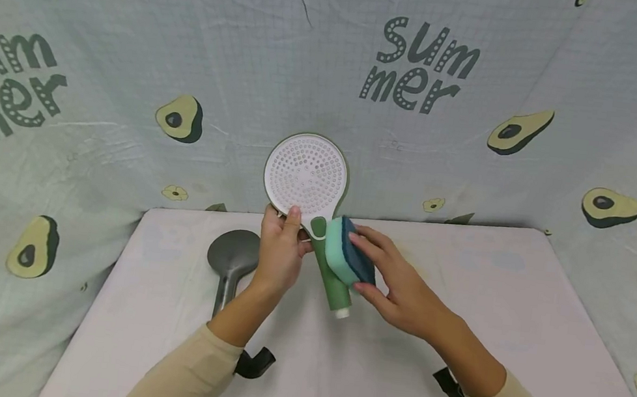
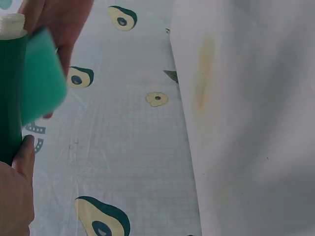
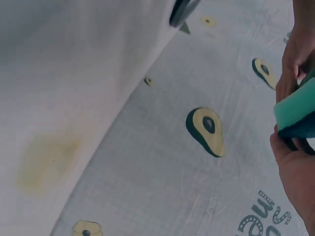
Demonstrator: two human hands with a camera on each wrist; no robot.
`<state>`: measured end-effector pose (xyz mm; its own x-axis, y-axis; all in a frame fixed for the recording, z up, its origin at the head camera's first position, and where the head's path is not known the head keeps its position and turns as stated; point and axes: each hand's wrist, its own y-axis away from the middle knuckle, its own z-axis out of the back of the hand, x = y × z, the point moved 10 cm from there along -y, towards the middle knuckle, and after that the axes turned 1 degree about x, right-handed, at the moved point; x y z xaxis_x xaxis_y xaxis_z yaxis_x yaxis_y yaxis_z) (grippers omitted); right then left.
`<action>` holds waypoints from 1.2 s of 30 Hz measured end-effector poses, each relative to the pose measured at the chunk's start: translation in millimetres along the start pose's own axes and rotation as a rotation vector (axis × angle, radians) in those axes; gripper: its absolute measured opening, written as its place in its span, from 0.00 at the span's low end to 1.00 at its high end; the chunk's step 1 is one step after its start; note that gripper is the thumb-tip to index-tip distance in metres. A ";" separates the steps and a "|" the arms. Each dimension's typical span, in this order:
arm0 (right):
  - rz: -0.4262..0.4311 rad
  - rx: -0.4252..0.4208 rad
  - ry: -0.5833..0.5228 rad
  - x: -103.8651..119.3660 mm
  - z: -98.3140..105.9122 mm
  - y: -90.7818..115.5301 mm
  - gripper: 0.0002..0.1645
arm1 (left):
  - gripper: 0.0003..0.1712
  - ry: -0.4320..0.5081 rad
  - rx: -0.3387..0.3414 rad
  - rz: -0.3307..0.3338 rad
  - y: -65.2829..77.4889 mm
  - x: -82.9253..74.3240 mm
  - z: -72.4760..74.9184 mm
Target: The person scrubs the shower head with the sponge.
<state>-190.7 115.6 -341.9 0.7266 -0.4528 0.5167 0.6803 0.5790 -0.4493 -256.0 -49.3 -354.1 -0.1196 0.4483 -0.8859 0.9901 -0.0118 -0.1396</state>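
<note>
The left hand [image 1: 280, 246] grips the green shower head [image 1: 318, 217] near its neck, above the counter [image 1: 393, 371]. Just right of this shower head, the right hand [image 1: 396, 289] pinches a sponge [image 1: 342, 250] against it; to its left lies a gray shower head [image 1: 233, 255].

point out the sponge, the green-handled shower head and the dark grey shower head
Sponge [image 1: 337, 252]: head view, on its light green foam.
Green-handled shower head [image 1: 306, 176]: head view, on its white spray face.
Dark grey shower head [image 1: 233, 253]: head view, on its round head.
</note>
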 end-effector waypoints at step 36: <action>0.429 0.107 0.640 75.4 -42.6 9.6 0.38 | 0.23 -0.290 -0.105 -0.023 -17.7 3.3 34.4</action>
<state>-125.3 58.2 -338.4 0.8604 -0.4587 -0.2221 0.3378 0.8396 -0.4254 -276.5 -78.3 -369.8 -0.1430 0.1730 -0.9745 0.9872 0.0950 -0.1280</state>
